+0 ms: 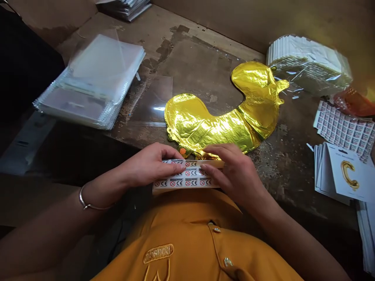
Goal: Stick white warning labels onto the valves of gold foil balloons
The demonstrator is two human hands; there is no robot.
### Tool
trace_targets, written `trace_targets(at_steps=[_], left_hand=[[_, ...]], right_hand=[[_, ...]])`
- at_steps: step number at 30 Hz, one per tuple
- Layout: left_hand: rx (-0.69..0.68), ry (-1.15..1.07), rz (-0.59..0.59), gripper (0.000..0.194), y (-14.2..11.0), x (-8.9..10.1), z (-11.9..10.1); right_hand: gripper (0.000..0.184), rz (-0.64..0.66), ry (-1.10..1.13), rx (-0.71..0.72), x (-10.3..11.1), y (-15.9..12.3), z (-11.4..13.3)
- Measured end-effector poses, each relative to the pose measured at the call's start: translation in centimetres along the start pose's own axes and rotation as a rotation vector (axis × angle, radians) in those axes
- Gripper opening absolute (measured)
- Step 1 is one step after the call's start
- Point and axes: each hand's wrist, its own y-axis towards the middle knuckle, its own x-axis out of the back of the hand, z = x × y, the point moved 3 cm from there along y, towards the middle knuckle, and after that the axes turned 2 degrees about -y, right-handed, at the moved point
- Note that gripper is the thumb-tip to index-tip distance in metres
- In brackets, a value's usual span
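A sheet of CE warning stickers (191, 182) is held in front of my body at the table's near edge, bent back along its top. My left hand (154, 164) pinches its left part between thumb and fingers. My right hand (236, 168) grips it near the right end, thumb and forefinger close to the top row of stickers. Whether a single sticker is between those fingertips is hidden. Just beyond both hands lies a flat gold foil balloon (216, 130) shaped like a C, with a small orange dot (183, 151) by its near end.
Clear plastic sleeves (99, 74) are stacked at left, with a loose clear sleeve (152, 99) beside them. At right are bagged white cards (307, 62), a printed label sheet (345, 127) and folded balloon cards (351, 175). More stacked packets (125, 8) lie at the back.
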Motion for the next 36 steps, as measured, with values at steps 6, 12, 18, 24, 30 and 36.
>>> trace_targets(at_steps=[6, 12, 18, 24, 30, 36], left_hand=[[-0.014, -0.016, -0.006, 0.027, -0.1, -0.5, 0.2], [0.036, -0.161, 0.015, 0.029, 0.2, -0.7, 0.8], [0.056, -0.223, 0.023, 0.027, 0.2, -0.9, 1.0], [0.065, -0.248, 0.022, 0.027, 0.1, -1.1, 1.0], [0.055, -0.278, 0.027, 0.029, 0.3, -1.2, 1.4], [0.055, -0.267, 0.011, 0.029, 0.3, -1.0, 1.5]], right_hand=[[0.010, -0.145, -0.184, 0.266, -1.3, -0.2, 1.6], [0.019, -0.230, -0.347, 0.447, -1.7, -0.9, 1.0], [0.029, -0.266, -0.398, 0.506, -1.7, -1.1, 1.0], [0.031, -0.206, -0.426, 0.530, -1.6, -1.2, 1.1], [0.029, -0.150, -0.378, 0.574, -1.6, -1.3, 1.2], [0.021, -0.258, -0.185, 0.417, -0.9, -0.5, 1.4]])
